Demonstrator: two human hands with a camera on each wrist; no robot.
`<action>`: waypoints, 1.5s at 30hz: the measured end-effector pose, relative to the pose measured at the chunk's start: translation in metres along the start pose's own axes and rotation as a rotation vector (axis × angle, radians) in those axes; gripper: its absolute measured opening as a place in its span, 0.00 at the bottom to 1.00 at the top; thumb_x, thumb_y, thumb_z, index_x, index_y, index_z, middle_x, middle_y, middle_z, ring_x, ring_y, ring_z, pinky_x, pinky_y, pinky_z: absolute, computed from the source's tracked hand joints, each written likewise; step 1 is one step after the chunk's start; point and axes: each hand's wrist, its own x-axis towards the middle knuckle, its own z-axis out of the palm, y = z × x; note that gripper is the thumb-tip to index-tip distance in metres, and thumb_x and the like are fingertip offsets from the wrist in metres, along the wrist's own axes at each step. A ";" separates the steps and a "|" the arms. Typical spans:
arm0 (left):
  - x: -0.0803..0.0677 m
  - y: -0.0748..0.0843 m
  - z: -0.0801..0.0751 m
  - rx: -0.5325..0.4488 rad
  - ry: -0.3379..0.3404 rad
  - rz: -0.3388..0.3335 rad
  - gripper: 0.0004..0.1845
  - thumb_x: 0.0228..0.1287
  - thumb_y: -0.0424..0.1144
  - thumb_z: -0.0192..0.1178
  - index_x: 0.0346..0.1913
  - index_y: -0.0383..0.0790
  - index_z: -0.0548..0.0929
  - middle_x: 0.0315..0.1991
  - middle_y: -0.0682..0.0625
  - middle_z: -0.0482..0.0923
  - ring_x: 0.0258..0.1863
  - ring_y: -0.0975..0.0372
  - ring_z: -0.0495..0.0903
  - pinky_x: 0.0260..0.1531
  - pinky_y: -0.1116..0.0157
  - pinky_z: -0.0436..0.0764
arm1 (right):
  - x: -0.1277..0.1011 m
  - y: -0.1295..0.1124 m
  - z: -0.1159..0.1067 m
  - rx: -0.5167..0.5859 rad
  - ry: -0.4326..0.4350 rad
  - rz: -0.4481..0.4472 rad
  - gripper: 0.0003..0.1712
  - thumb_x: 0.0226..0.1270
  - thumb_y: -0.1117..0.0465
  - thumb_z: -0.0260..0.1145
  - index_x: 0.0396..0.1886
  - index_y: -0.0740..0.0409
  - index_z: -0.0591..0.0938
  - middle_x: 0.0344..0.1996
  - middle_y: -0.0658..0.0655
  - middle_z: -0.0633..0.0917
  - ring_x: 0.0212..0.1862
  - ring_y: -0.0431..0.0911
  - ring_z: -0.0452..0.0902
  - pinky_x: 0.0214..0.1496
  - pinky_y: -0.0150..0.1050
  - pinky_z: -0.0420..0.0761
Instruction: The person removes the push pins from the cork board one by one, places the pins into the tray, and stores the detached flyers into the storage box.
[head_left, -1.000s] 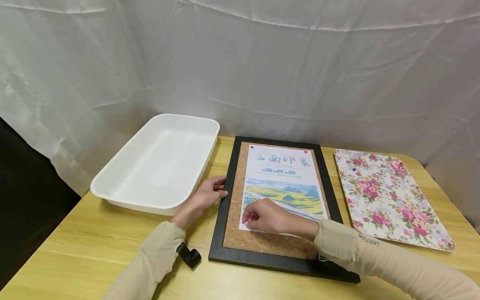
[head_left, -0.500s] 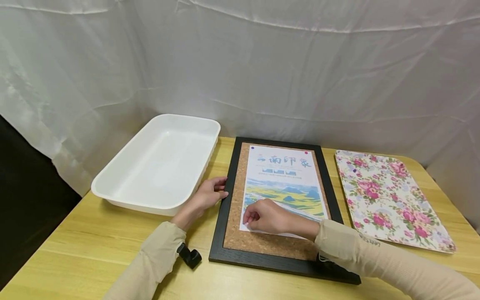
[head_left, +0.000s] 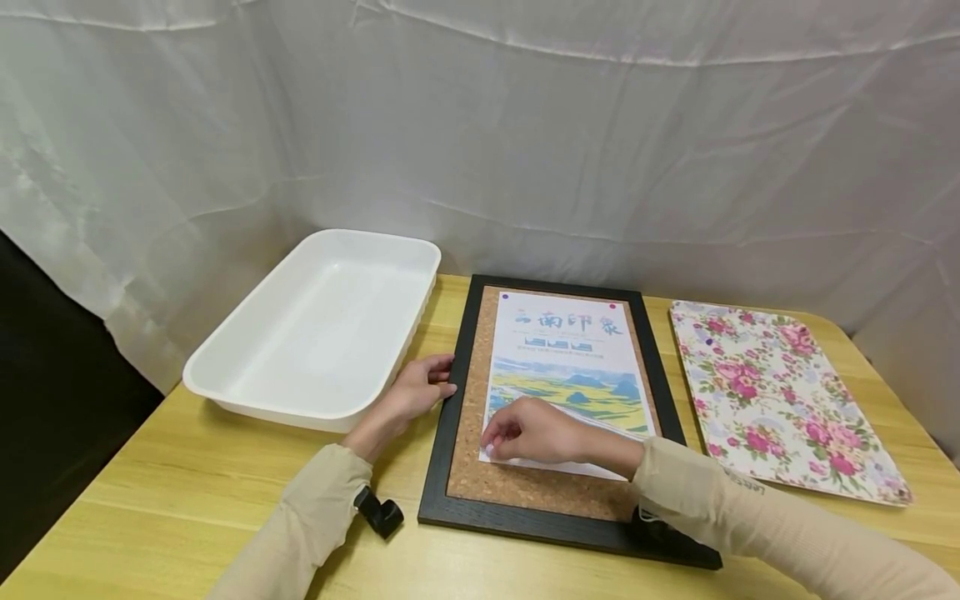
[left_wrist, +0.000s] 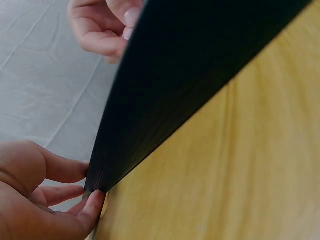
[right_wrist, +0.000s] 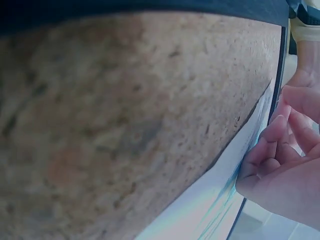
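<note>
On the wooden table, a cork board (head_left: 480,475) in a black frame lies flat. Left hand (head_left: 415,389) steadies its left edge, fingers relaxed. Right hand (head_left: 534,433) pinches the poster (head_left: 573,367) at its lower-left corner; a straight, gentle pull would probably avoid tearing.

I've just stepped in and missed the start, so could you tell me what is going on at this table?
A person is working on a poster pinned to a black-framed cork board lying flat on the table. The right hand pinches at the poster's lower left corner, while the left hand steadies the frame's left edge. A white tub sits to the left, a floral tray to the right.
</note>
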 end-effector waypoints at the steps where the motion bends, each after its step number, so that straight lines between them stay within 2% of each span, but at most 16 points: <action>1: 0.000 0.000 0.000 0.003 0.001 -0.001 0.29 0.65 0.21 0.55 0.68 0.25 0.64 0.57 0.34 0.74 0.56 0.48 0.73 0.53 0.57 0.75 | 0.000 0.000 -0.001 0.006 0.000 0.003 0.05 0.65 0.68 0.65 0.36 0.60 0.86 0.25 0.44 0.81 0.27 0.36 0.74 0.33 0.32 0.77; 9: 0.001 0.000 0.002 0.013 0.009 -0.004 0.29 0.64 0.21 0.56 0.68 0.26 0.65 0.57 0.34 0.74 0.56 0.48 0.73 0.53 0.57 0.75 | 0.000 0.005 -0.006 0.043 0.022 0.037 0.03 0.63 0.66 0.68 0.33 0.58 0.87 0.24 0.45 0.82 0.28 0.38 0.76 0.31 0.32 0.76; 16: 0.001 0.001 0.002 0.009 0.004 -0.004 0.29 0.65 0.21 0.55 0.69 0.26 0.65 0.57 0.34 0.74 0.56 0.48 0.73 0.52 0.57 0.75 | -0.001 0.009 -0.013 0.054 0.073 0.065 0.03 0.64 0.65 0.67 0.33 0.58 0.86 0.26 0.46 0.83 0.26 0.39 0.73 0.28 0.32 0.72; 26: 0.001 0.000 0.001 0.008 0.001 -0.013 0.29 0.65 0.22 0.55 0.69 0.27 0.64 0.57 0.34 0.73 0.57 0.48 0.73 0.52 0.57 0.75 | -0.004 0.015 -0.028 0.036 0.164 0.136 0.06 0.68 0.63 0.64 0.39 0.58 0.86 0.31 0.49 0.84 0.30 0.43 0.74 0.33 0.38 0.75; 37: -0.001 0.000 0.000 0.014 0.009 -0.012 0.29 0.65 0.22 0.55 0.69 0.27 0.65 0.57 0.35 0.74 0.56 0.48 0.73 0.51 0.58 0.75 | -0.009 0.024 -0.042 0.008 0.253 0.219 0.06 0.65 0.63 0.67 0.38 0.59 0.87 0.32 0.50 0.85 0.30 0.44 0.74 0.33 0.38 0.76; 45: -0.001 0.000 0.001 0.016 0.013 -0.012 0.29 0.65 0.22 0.56 0.69 0.28 0.65 0.57 0.35 0.73 0.57 0.48 0.72 0.52 0.57 0.75 | -0.012 0.036 -0.053 -0.054 0.304 0.216 0.06 0.66 0.61 0.67 0.37 0.58 0.87 0.31 0.50 0.84 0.30 0.45 0.72 0.33 0.39 0.73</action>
